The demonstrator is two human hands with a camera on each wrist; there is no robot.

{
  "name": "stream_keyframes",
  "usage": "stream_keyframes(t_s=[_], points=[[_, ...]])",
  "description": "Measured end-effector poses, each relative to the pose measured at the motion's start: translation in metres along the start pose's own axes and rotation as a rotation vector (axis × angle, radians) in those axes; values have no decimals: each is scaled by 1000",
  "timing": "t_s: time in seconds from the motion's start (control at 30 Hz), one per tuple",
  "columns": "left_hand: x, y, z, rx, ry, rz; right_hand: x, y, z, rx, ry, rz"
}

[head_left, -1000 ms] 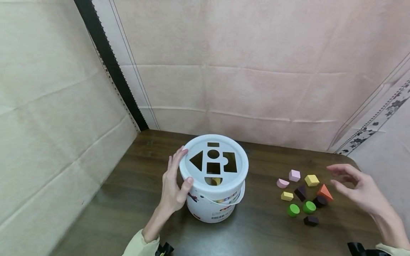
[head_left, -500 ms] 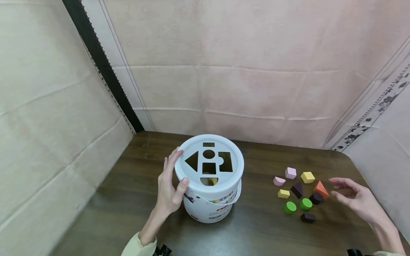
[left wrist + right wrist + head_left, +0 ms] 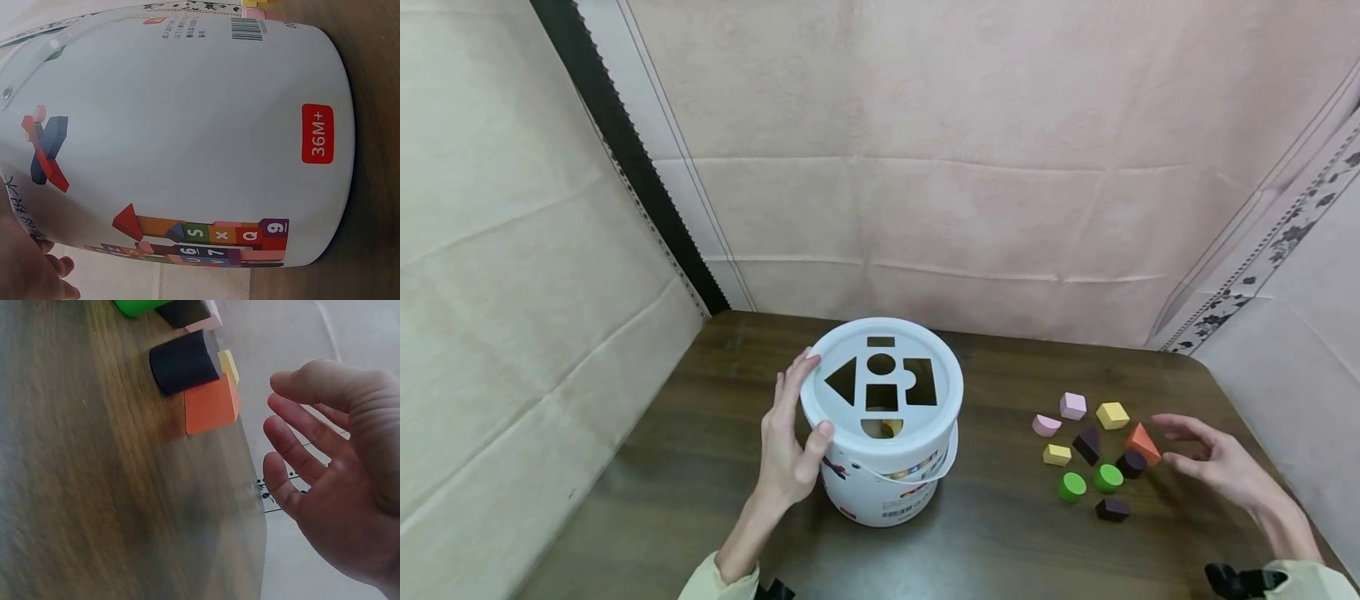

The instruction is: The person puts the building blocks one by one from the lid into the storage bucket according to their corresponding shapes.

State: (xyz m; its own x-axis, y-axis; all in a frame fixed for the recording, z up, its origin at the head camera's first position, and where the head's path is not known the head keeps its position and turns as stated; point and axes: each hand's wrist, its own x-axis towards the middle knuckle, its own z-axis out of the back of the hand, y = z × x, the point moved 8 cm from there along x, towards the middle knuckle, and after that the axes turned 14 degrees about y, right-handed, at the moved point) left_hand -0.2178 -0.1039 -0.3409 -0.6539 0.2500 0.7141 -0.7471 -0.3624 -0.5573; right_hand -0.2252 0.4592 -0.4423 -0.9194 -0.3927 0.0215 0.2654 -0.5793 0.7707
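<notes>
A white bucket (image 3: 880, 504) with printed pictures and a thin handle stands upright on the table. Its pale blue lid (image 3: 850, 425) has cut-out shapes: a triangle, circle, square and others. My left hand (image 3: 790, 446) rests against the lid's left side, fingers extended along the rim and thumb at the front. In the left wrist view its fingers (image 3: 59, 265) reach around the bucket's side. On the right, my right hand (image 3: 1217, 462) hovers with nothing in it, thumb and fingers apart, beside an orange triangular block (image 3: 1142, 444). A black cylinder block (image 3: 1131, 464) lies next to that block.
Other blocks lie grouped there: green cylinders (image 3: 1108, 477), a black block (image 3: 1112, 509), a dark triangular block (image 3: 1086, 446), yellow blocks (image 3: 1112, 415) and pink blocks (image 3: 1072, 406). Something yellow (image 3: 891, 427) shows through a lid opening. Cloth walls (image 3: 962, 208) border the wooden table (image 3: 1000, 542).
My right hand has lowered and come closer to the orange triangular block. My left hand stays at the lid. The whole head view has shifted slightly, carrying things leftward.
</notes>
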Motion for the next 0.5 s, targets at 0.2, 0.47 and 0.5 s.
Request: stream_keyframes(t_s=[0.2,0.47,0.5], points=[[0,0,-1,-6,12,5,4,-6,-1,-24,39,27],[0,-1,1,-2,6,-1,13,-13,-2,-23,70,29],[0,-1,1,-1,6,-2,13,-13,-2,-23,77,40]])
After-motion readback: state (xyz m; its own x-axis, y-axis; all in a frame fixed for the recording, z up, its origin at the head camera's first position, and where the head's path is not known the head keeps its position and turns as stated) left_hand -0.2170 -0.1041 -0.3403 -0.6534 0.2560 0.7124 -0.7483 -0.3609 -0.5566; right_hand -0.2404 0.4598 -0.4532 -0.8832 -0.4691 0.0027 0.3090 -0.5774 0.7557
